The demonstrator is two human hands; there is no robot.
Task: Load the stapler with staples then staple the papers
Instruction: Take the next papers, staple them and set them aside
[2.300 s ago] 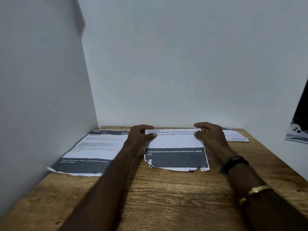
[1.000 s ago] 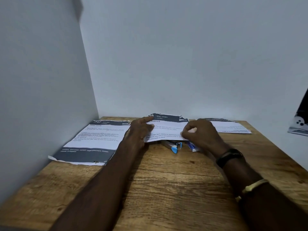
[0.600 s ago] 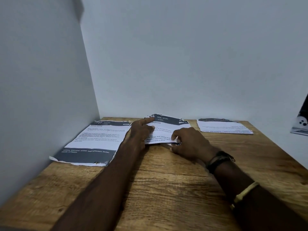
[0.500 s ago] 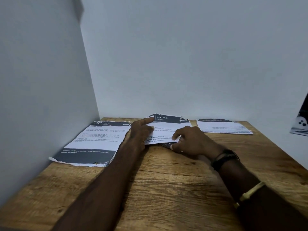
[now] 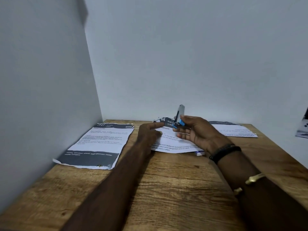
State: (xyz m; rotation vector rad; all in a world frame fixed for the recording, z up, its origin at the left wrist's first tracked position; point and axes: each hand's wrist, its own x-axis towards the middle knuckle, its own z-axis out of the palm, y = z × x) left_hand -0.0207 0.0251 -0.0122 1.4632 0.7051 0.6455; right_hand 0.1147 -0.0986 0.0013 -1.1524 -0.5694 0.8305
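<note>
- On the wooden desk (image 5: 166, 189), tucked into a corner of white walls, three printed pages are lying flat: a big sheet (image 5: 100, 140) at the left, a middle sheet (image 5: 173, 145), and a third sheet (image 5: 233, 130) at the far right.
- Over on the middle sheet, the left hand (image 5: 148, 132) is resting with its index finger stretched out straight and pressing the paper down.
- Just above that same page, the right hand (image 5: 200, 134) is hovering, fingers curling round the blue stapler (image 5: 179, 119) and gripping its base. So the stapler is sitting up off the desk, far-middle of the scene.
- Its silver top arm is sticking up, hinged open, so I'm guessing loading is the step going on. Nothing's getting stapled yet.
- Whether any staples are sitting in the channel, I can't tell, it's too blurry.
- A small blue-and-white box (image 5: 199, 153) is peeking out from under the near right edge of the middle sheet. It's probably the staples, but its contents aren't showing.
- Next move, I reckon, is calling for the left hand fetching that box and feeding a strip into the open channel.
</note>
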